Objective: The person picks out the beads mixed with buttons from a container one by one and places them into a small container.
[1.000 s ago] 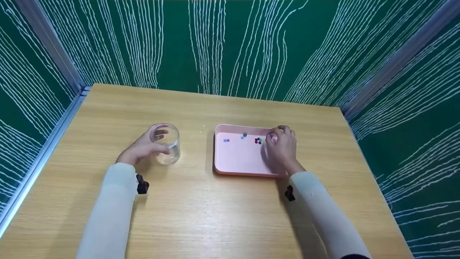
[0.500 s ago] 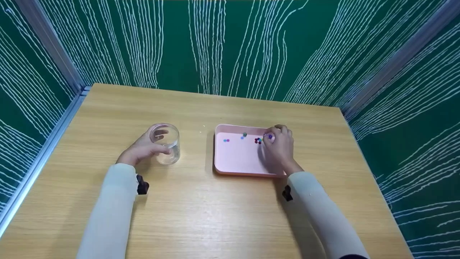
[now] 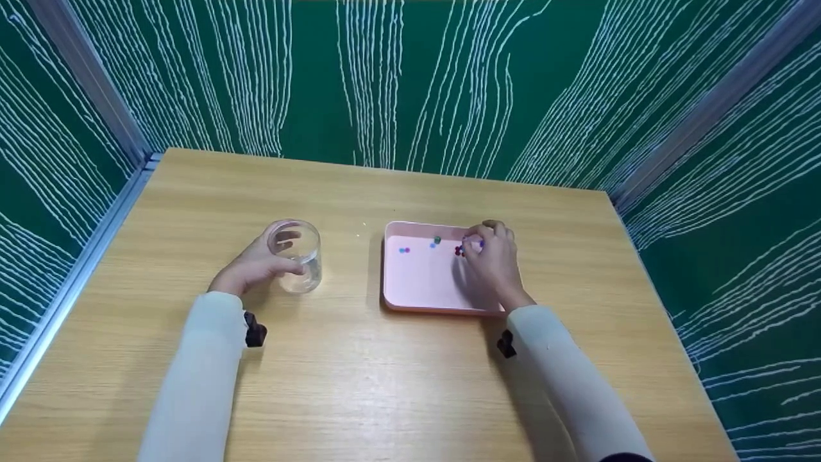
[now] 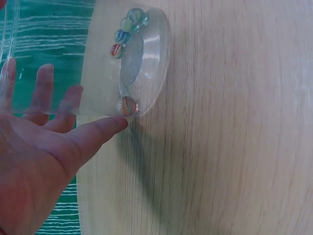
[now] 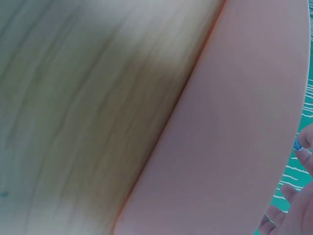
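Note:
In the head view my left hand (image 3: 256, 260) curves round a clear, round cup (image 3: 308, 273) standing upright on the table. Several glass marbles (image 4: 121, 36) lie in the bottom of the cup in the left wrist view, and an orange-streaked marble (image 4: 127, 105) sits near my thumb tip. Over the right part of a shallow pink tray (image 3: 417, 285), my right hand (image 3: 497, 260) pinches a small blue marble (image 5: 297, 143) between thumb and finger. Beside those fingertips in the tray is a cluster of dark red balls (image 3: 458, 251), partly hidden by the hand.
Elsewhere in the tray lie a green ball (image 3: 437, 240), a pale blue ball (image 3: 432, 246) and a blue and pink pair (image 3: 404, 250). The wooden table (image 3: 359, 372) meets green, white-lined walls (image 3: 314, 83) at the back and sides.
My right hand has shifted a little to the left over the tray, and its fingertips now overlap the red cluster. My left hand and the cup have stayed still.

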A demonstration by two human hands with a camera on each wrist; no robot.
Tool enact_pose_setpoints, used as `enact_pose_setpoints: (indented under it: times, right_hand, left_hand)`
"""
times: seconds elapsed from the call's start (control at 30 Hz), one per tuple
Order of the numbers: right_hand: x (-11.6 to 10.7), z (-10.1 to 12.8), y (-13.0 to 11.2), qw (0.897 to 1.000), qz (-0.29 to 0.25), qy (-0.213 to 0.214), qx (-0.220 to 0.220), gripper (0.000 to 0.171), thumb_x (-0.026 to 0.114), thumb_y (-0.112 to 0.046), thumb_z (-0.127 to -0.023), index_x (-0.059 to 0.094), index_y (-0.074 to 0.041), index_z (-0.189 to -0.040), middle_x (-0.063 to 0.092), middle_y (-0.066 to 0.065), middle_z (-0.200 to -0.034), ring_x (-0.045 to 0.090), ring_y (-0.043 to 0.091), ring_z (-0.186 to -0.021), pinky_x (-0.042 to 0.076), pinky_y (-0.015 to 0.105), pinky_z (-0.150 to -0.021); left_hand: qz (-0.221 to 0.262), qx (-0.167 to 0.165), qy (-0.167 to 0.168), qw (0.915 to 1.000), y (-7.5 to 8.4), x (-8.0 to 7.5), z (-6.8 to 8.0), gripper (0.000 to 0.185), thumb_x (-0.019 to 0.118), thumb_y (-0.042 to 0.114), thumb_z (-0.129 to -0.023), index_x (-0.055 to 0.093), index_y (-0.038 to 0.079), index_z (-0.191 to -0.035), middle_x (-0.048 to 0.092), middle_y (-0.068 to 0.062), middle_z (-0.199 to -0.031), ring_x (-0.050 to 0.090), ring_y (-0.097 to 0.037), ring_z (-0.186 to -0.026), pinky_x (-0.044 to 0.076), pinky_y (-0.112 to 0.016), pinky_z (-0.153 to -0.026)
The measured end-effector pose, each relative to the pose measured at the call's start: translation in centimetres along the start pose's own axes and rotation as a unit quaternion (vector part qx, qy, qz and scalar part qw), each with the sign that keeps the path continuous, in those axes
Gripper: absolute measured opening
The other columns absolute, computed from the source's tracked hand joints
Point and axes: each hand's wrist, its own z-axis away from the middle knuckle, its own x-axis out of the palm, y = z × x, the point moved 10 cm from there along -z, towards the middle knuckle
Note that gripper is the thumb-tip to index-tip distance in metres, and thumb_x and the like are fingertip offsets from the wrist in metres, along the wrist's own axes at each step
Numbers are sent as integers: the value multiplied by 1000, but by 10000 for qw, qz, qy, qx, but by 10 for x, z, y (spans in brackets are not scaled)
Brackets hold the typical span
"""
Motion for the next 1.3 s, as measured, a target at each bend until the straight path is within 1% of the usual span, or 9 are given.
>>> enact_pose_setpoints:
  times: [0.23, 0.37, 0.47, 0.6, 0.7, 0.97, 1.1, 1.17, 1.3]
  right_hand:
    - [3, 2, -4, 9996, 265, -58, 38, 17, 62, -32, -89, 67, -23, -103, 47, 8, -139, 40, 30, -131, 36, 52, -111]
    - [1, 3, -10, 9988, 468, 3, -127, 17, 61, -32, -88, 68, -24, -101, 50, 7, -136, 44, 30, -127, 37, 48, -110]
    - [1, 4, -14, 9981, 587, 15, -212, 17, 60, -33, -89, 68, -25, -101, 51, 7, -134, 46, 31, -126, 37, 48, -110]
    - [3, 5, -15, 9970, 770, -35, -95, 18, 58, -36, -90, 67, -27, -103, 50, 5, -136, 46, 30, -127, 35, 49, -111]
    - [4, 5, -18, 9965, 837, 8, -77, 18, 58, -36, -90, 67, -28, -104, 50, 5, -137, 46, 30, -127, 34, 51, -112]
    - [8, 4, -26, 9994, 153, 133, -266, 17, 62, -26, -88, 70, -20, -102, 52, 8, -133, 43, 30, -127, 27, 51, -114]
    - [9, 5, -30, 9994, 0, 126, -313, 15, 63, -25, -88, 70, -20, -100, 53, 7, -131, 43, 29, -127, 27, 50, -114]
    - [9, 6, -31, 9995, -108, 108, -289, 14, 64, -25, -87, 70, -21, -99, 52, 7, -132, 42, 29, -127, 27, 49, -114]
    - [9, 6, -39, 9982, -194, 226, -523, 14, 66, -23, -86, 71, -18, -98, 54, 11, -131, 45, 33, -124, 32, 50, -109]
  left_hand:
    - [-2, 5, 15, 10000, -1, -1, 0, 91, 81, 16, -73, 26, 24, -145, 32, -5, -152, 18, -31, -147, 24, -54, -118]
    - [111, 96, -8, 9999, 2, 0, 1, 90, 80, 10, -74, 26, 23, -145, 30, -8, -153, 16, -34, -147, 23, -54, -118]
    - [211, 170, -38, 9996, 3, 1, 1, 90, 78, 6, -75, 26, 22, -146, 28, -11, -153, 15, -37, -147, 21, -55, -119]
    - [197, 142, -7, 9997, 2, 1, 1, 90, 78, 7, -74, 26, 23, -146, 28, -10, -153, 16, -36, -147, 21, -55, -119]
    - [183, 110, 20, 9998, 1, 0, 1, 91, 79, 9, -73, 26, 22, -146, 29, -9, -152, 17, -35, -147, 22, -54, -119]
    - [254, 67, 48, 9996, -1, 0, 0, 88, 78, 8, -74, 28, 24, -144, 30, -8, -152, 18, -33, -147, 24, -53, -118]
    - [288, 57, 38, 9996, -1, 0, 0, 89, 79, 9, -73, 28, 24, -144, 30, -7, -152, 18, -32, -147, 24, -54, -118]
    - [289, 69, 23, 9996, -2, 0, -1, 89, 79, 10, -73, 28, 24, -145, 29, -7, -153, 17, -33, -147, 23, -55, -118]
    - [287, 112, 3, 9995, -2, -1, -1, 89, 79, 10, -73, 28, 24, -145, 29, -7, -153, 17, -33, -147, 24, -54, -118]
